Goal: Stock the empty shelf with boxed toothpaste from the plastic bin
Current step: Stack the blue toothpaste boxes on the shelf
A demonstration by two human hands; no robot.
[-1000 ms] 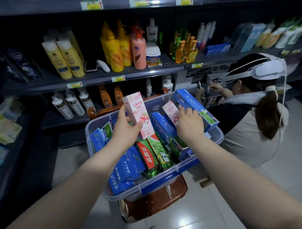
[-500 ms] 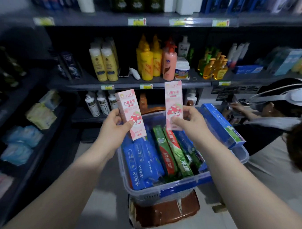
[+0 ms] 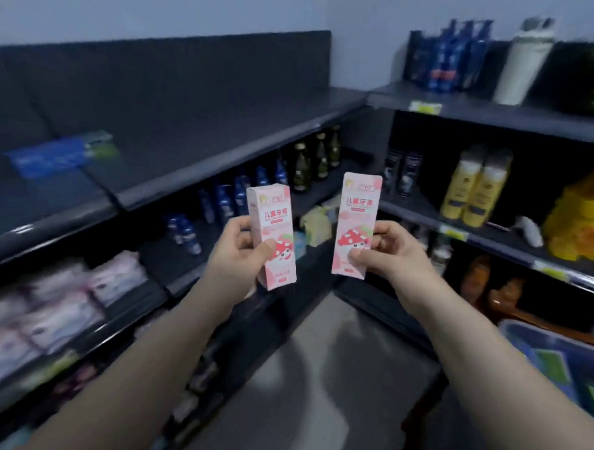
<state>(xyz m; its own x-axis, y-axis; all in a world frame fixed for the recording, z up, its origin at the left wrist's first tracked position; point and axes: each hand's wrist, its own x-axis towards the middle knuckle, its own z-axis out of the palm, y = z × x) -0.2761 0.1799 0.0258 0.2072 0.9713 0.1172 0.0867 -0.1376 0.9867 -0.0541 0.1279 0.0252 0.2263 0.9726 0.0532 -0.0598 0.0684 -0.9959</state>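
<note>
My left hand [image 3: 237,253] grips a pink boxed toothpaste [image 3: 272,230] upright in front of me. My right hand [image 3: 389,255] holds a second pink toothpaste box [image 3: 356,220], also upright, just to the right of the first. The dark top shelf [image 3: 177,133] on the left is nearly bare; one blue toothpaste box [image 3: 62,156] lies flat on it at the far left. The plastic bin [image 3: 534,337] with blue and green boxes shows only as a corner at the lower right edge.
Below the top shelf stand dark and blue bottles [image 3: 311,161] and pale soft packs [image 3: 57,314]. The right-hand shelving holds yellow bottles [image 3: 475,187], blue packs [image 3: 449,58] and a white bottle [image 3: 523,61]. Grey floor [image 3: 317,377] runs between the shelf units.
The view has swung left from the bin to the corner shelving. Both hands lifted the two pink boxes out of the bin and carried them toward the left top shelf.
</note>
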